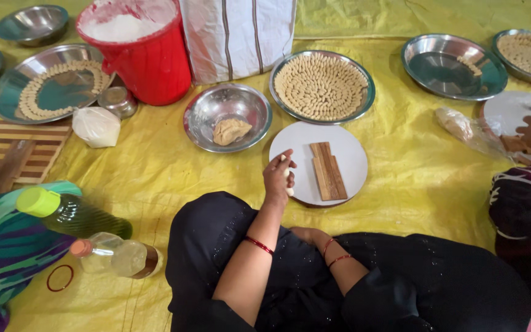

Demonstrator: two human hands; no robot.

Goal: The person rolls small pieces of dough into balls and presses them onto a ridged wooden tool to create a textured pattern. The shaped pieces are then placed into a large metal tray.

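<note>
On the yellow sheet (155,166): 1 white round board (351,154) w/ 1 ridged wooden block (328,170). Left hand (278,175), grip pinched on 1 dough piece (288,181) at board's edge. Right hand (308,235) in lap, grip can't tell. 2 bottles (93,237) nearby.

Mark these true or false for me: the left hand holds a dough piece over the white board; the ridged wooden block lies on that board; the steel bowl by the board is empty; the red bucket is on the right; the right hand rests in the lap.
1. The left hand holds a dough piece over the white board. True.
2. The ridged wooden block lies on the board. True.
3. The steel bowl is empty. False: a dough lump sits in it.
4. The red bucket is on the right. False: it stands upper left.
5. The right hand rests in the lap. True.
</note>
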